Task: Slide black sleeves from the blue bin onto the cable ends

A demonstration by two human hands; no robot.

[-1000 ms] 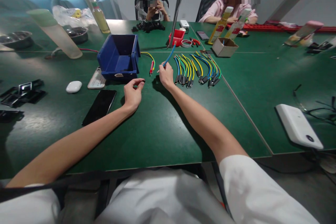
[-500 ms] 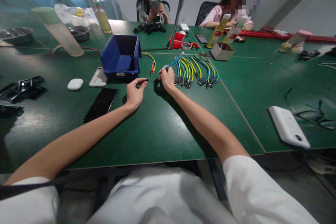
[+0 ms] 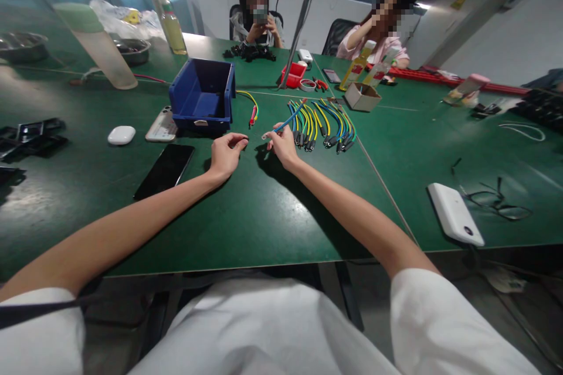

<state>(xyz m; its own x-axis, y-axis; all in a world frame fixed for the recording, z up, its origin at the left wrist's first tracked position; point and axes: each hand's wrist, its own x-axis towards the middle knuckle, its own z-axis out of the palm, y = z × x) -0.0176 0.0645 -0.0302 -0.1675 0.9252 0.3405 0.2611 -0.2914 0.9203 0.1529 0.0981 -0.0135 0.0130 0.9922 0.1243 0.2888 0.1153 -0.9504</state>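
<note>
My right hand pinches a short blue wire. A bare metal lug on the wire's near end sticks out to the left of the fingers, and its other end points up and away to the right. Just left of it, my left hand is closed with thumb and forefinger together on a small dark piece, mostly hidden by the fingertips. Beside my right hand lies a row of yellow, blue and green wires with black sleeves and metal lugs at their near ends. A yellow-green wire with a red end lies beyond both hands.
A blue bin stands behind my left hand, near two phones and a white case. Farther back are a red box, a small carton and bottles. A white device and glasses lie right. Two people sit opposite.
The blue wire's lug end now shows left of my right fingers. My left hand keeps its pinch. The view has shifted slightly, and the person at the right has raised an arm to the head.
</note>
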